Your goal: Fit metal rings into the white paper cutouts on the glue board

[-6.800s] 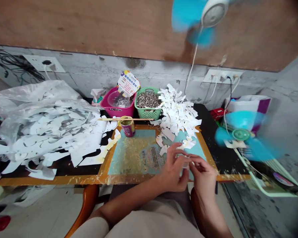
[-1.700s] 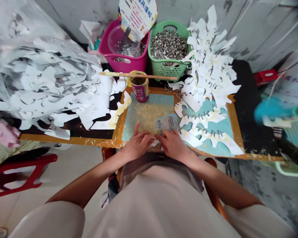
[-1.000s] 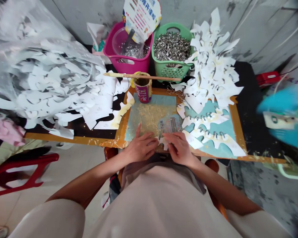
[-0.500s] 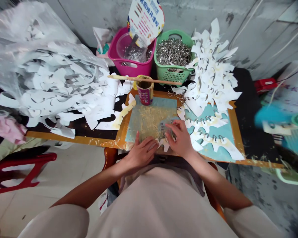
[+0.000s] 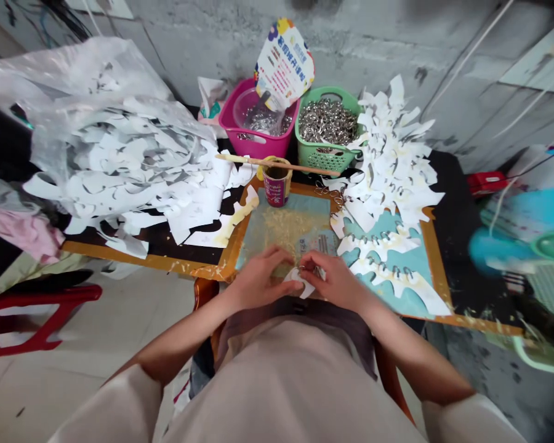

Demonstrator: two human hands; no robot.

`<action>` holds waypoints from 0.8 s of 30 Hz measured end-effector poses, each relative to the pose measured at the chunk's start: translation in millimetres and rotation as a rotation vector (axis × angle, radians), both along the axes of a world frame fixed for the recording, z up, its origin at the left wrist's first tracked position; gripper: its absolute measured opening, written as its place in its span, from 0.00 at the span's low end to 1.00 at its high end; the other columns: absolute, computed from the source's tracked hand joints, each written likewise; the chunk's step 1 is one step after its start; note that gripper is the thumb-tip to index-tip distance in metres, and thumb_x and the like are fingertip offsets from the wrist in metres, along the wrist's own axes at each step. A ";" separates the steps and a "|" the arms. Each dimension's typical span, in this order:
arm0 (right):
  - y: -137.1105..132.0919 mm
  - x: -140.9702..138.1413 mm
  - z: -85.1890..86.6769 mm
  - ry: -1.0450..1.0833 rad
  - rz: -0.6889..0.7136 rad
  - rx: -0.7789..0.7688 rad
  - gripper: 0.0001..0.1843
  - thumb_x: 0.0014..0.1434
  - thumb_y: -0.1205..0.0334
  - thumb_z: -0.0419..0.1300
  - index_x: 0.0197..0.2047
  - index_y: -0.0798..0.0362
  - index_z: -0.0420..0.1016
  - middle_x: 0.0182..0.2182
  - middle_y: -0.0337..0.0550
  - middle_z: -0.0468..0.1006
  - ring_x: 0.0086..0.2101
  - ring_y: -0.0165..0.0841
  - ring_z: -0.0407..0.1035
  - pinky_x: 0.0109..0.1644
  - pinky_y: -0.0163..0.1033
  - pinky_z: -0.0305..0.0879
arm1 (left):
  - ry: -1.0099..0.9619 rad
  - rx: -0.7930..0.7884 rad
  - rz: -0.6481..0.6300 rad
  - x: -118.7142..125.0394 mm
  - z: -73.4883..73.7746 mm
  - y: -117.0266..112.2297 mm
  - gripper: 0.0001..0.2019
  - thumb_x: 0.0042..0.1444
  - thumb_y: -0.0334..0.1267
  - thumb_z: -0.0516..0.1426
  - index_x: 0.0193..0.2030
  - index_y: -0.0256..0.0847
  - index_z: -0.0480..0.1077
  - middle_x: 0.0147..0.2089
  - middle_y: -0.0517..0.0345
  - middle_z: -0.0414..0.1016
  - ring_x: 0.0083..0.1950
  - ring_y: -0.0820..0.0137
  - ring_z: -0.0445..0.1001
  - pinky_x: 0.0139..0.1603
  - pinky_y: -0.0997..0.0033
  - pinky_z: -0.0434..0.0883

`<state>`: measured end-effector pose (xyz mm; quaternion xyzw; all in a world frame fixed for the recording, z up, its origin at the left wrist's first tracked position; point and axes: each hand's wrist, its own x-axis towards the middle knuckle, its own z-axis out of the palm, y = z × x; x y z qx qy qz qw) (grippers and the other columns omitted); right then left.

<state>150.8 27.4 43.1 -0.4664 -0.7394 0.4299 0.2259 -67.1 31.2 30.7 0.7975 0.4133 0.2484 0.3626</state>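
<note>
Close to the table's front edge, a white cut-out piece (image 5: pixel 307 288) with a toothed outline lies between my two hands. My left hand (image 5: pixel 261 280) is at its left end, fingers curved and spread from the thumb, the thumb touching the piece. Above the piece, my right hand (image 5: pixel 332 282) is closed, its thumb and fingers pinched at a small metal ring (image 5: pixel 301 268) partly hidden by the fingers. To the right, white pieces with metal rings along their edges (image 5: pixel 394 274) lie on the blue-green mat (image 5: pixel 388 301).
A purple cup (image 5: pixel 276 192) with a stick (image 5: pixel 305 168) across it stands behind the mat. Pink (image 5: pixel 258 146) and green baskets (image 5: pixel 323 157) hold metal rings. Heaped white cut-outs (image 5: pixel 120 160) lie left, ringed ones (image 5: pixel 392 160) right. A red stool (image 5: pixel 41 295) stands at left.
My left hand has gone from lying flat to curved with the thumb spread out. My right fingers have come down onto the piece. The view has shifted slightly.
</note>
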 end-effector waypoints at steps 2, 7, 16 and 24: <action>-0.2 1.6 15.1 0.047 -0.017 -0.059 0.12 0.63 0.60 0.59 0.50 0.49 0.66 0.30 0.34 0.75 0.30 0.29 0.68 0.36 0.34 0.60 | -0.046 -0.158 -0.203 3.5 10.7 11.7 0.17 0.66 0.48 0.52 0.32 0.38 0.67 0.27 0.64 0.60 0.28 0.75 0.60 0.31 0.75 0.61; 8.6 13.1 42.6 0.040 0.158 -0.121 0.14 0.65 0.50 0.57 0.37 0.53 0.71 0.26 0.34 0.71 0.27 0.27 0.60 0.30 0.32 0.53 | -0.300 -0.424 -0.303 8.4 31.5 20.5 0.23 0.66 0.48 0.52 0.22 0.37 0.60 0.21 0.66 0.54 0.24 0.78 0.53 0.25 0.76 0.52; -10.2 -0.6 36.5 0.551 0.282 -0.362 0.25 0.62 0.36 0.55 0.32 0.52 0.69 0.26 0.41 0.72 0.29 0.32 0.68 0.32 0.36 0.64 | -0.979 -0.864 -0.035 32.1 25.2 -32.4 0.25 0.55 0.56 0.61 0.18 0.37 0.69 0.14 0.59 0.65 0.15 0.73 0.65 0.17 0.75 0.59; -7.7 3.3 8.7 0.723 0.190 -0.490 0.21 0.62 0.42 0.58 0.33 0.52 0.68 0.28 0.42 0.76 0.31 0.34 0.73 0.38 0.41 0.71 | -0.793 -0.833 -0.044 29.0 4.4 -9.2 0.32 0.48 0.71 0.58 0.28 0.38 0.75 0.21 0.53 0.74 0.22 0.68 0.72 0.25 0.70 0.69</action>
